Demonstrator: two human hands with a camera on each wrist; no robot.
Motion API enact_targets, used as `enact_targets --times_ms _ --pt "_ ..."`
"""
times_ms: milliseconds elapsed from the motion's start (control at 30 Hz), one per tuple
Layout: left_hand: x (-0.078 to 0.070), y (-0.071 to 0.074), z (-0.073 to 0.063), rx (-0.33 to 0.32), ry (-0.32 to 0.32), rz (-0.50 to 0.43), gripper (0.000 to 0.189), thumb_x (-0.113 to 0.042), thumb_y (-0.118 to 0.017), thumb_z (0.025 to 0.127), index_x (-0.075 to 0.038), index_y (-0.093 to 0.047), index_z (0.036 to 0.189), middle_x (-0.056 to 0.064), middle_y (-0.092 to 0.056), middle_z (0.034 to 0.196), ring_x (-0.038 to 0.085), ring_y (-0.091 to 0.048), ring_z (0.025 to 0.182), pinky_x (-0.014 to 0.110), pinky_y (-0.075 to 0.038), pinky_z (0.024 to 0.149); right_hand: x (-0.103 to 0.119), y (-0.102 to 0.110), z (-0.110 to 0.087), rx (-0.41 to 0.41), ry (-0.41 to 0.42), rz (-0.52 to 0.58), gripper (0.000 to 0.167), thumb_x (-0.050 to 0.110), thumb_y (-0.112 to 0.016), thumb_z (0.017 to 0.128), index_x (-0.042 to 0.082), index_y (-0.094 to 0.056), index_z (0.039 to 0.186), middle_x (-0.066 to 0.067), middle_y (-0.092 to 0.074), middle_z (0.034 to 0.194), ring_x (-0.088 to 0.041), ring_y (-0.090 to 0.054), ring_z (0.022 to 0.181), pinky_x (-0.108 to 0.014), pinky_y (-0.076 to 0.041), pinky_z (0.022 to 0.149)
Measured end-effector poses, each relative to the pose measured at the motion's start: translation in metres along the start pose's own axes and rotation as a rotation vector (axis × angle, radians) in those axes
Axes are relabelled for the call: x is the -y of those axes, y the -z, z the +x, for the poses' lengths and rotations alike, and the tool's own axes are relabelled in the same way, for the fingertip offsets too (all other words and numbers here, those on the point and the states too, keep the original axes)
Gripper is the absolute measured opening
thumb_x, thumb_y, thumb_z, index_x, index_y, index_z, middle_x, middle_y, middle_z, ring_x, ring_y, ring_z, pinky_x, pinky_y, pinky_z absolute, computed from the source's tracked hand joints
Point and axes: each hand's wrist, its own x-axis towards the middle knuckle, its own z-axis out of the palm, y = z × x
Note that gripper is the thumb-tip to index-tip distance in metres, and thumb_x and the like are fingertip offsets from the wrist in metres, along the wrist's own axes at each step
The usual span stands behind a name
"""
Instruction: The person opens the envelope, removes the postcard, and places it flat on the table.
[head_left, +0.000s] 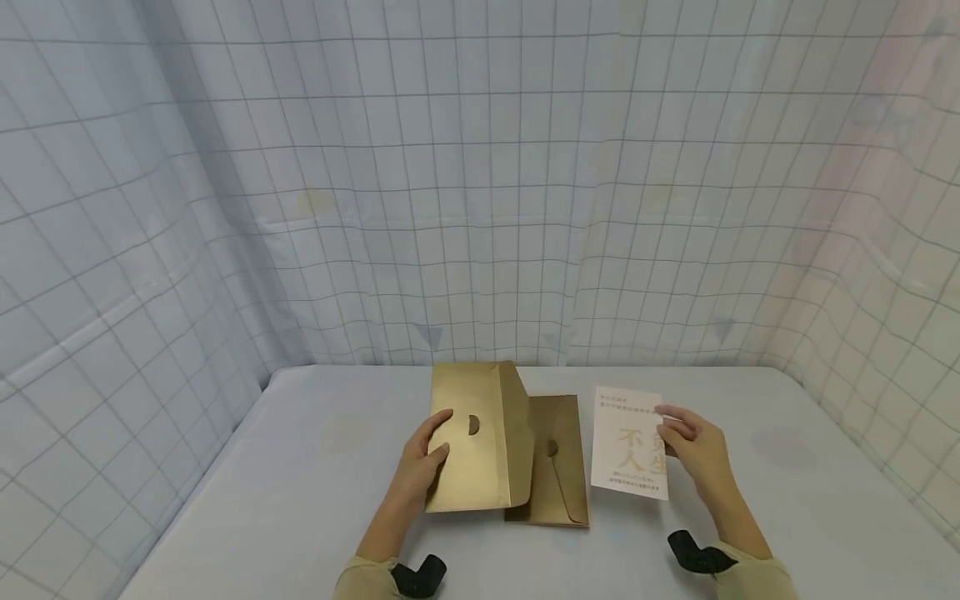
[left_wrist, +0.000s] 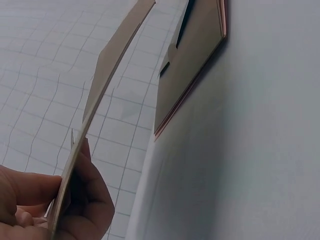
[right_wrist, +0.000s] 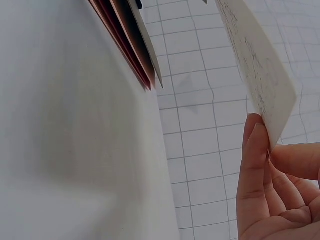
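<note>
My left hand [head_left: 418, 462] pinches a gold envelope [head_left: 468, 475] by its left edge, thumb on the near face and fingers behind. The envelope's flap [head_left: 519, 442] stands unfolded on the right side, and a half-round slot shows on its face. In the left wrist view the envelope [left_wrist: 102, 75] is seen edge-on between thumb and fingers. My right hand [head_left: 699, 446] pinches a white card [head_left: 622, 442] with gold characters at its right edge. The right wrist view shows small writing on the card's [right_wrist: 265, 75] other face.
A second gold envelope [head_left: 558, 483] with a round closure and a thin string lies on the white table [head_left: 315, 500], partly covered by the held one. White grid-patterned curtains [head_left: 480, 208] enclose the table at the back and both sides.
</note>
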Motion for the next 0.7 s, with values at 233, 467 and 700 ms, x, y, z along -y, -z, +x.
enact_targets --times_ms 233,467,700 --pt "0.0 0.013 0.0 -0.039 0.031 0.021 0.051 0.006 -0.04 0.093 -0.009 -0.037 0.142 0.014 -0.026 0.154 0.03 -0.028 0.139 0.046 -0.026 0.111 -0.002 0.005 0.001 0.0 -0.033 0.016 0.042 0.006 -0.055 0.092 -0.005 -0.047 0.132 0.026 -0.065 0.081 0.007 -0.061 0.071 -0.015 -0.053 0.067" --pt "-0.004 0.025 -0.001 -0.045 0.021 0.038 0.051 0.007 -0.038 0.094 -0.005 -0.033 0.144 0.017 -0.021 0.156 0.034 -0.02 0.143 0.049 -0.02 0.114 -0.008 0.009 0.004 -0.006 -0.027 0.051 0.043 0.005 -0.055 0.092 -0.008 -0.046 0.132 0.03 -0.062 0.076 0.008 -0.061 0.07 -0.014 -0.053 0.066" --pt "-0.002 0.035 -0.001 -0.055 0.057 0.071 0.051 0.008 -0.039 0.093 -0.004 -0.035 0.142 0.017 -0.023 0.155 0.033 -0.019 0.143 0.048 -0.019 0.114 -0.013 0.017 0.006 -0.018 -0.048 0.052 0.045 0.007 -0.055 0.092 -0.008 -0.044 0.133 0.032 -0.061 0.075 0.008 -0.06 0.07 -0.014 -0.052 0.066"
